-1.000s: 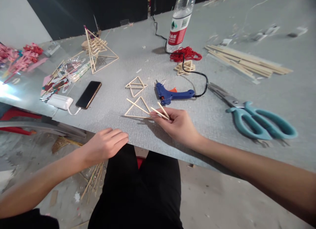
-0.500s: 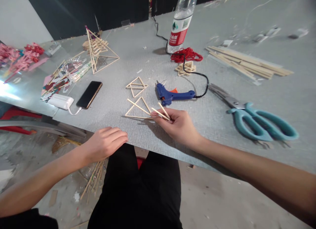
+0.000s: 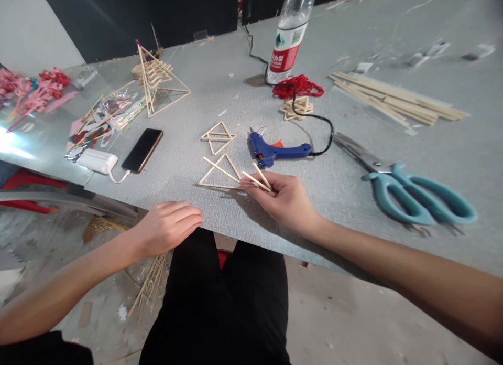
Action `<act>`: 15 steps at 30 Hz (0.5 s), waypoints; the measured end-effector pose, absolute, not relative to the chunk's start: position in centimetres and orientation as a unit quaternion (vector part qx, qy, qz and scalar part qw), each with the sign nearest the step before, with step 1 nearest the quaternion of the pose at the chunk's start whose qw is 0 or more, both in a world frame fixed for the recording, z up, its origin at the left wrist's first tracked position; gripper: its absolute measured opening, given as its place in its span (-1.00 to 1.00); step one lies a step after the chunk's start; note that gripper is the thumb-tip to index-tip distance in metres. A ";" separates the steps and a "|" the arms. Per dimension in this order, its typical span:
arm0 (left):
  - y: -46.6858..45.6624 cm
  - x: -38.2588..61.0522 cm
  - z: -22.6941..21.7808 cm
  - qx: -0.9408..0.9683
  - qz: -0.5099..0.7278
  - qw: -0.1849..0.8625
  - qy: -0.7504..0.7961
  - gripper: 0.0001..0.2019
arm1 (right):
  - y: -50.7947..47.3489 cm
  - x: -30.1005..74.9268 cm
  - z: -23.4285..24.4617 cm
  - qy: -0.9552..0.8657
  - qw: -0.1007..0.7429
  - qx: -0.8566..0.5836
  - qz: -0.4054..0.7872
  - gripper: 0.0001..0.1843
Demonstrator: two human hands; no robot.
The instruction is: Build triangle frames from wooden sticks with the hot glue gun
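My right hand (image 3: 285, 200) rests on the grey table (image 3: 346, 181) and pinches a few short wooden sticks (image 3: 257, 179) between thumb and fingers. Their tips lie against a flat stick triangle (image 3: 219, 172) on the table. A second stick triangle (image 3: 217, 136) lies just behind it. My left hand (image 3: 168, 226) rests at the table's front edge with its fingers curled loosely and together, holding nothing that I can see. A blue glue gun (image 3: 275, 150) lies just beyond my right hand.
Large teal scissors (image 3: 412, 194) lie to the right, long wooden strips (image 3: 396, 103) behind them. A water bottle (image 3: 288, 34), red string (image 3: 298, 86) and a small stick star (image 3: 297, 107) stand at the back. A phone (image 3: 142, 150), power bank (image 3: 97, 161) and stick pyramid (image 3: 159, 82) lie left.
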State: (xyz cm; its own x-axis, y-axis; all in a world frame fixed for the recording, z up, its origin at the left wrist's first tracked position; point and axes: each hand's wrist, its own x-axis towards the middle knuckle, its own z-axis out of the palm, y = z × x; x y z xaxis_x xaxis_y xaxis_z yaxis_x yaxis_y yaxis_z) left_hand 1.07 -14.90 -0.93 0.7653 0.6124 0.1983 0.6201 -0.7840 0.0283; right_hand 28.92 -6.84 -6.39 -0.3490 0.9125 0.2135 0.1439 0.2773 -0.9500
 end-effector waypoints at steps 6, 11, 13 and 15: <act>-14.7 1.0 -0.8 -0.947 -0.082 0.024 -0.309 -0.88 | -6.9 28.9 -6.4 -0.679 0.416 -0.389 0.464 -0.69; -14.9 1.1 -0.8 -0.951 -0.035 0.056 -0.303 -0.85 | -6.9 28.9 -6.5 -0.678 0.414 -0.389 0.467 -0.69; -14.9 1.2 -0.8 -0.951 -0.026 0.073 -0.300 -0.84 | -6.9 28.9 -6.5 -0.678 0.413 -0.390 0.467 -0.69; -15.0 1.4 -0.7 -0.952 -0.019 0.086 -0.293 -0.85 | -6.9 29.0 -6.4 -0.678 0.412 -0.391 0.466 -0.68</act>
State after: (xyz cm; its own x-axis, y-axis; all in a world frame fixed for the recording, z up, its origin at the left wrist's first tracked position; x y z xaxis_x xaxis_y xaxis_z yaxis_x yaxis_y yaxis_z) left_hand 1.39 -14.96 -0.72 0.8280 0.5542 0.0857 0.5606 -0.8139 -0.1529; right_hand 29.01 -6.92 -6.42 -0.3548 0.9146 0.1942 0.1472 0.2597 -0.9544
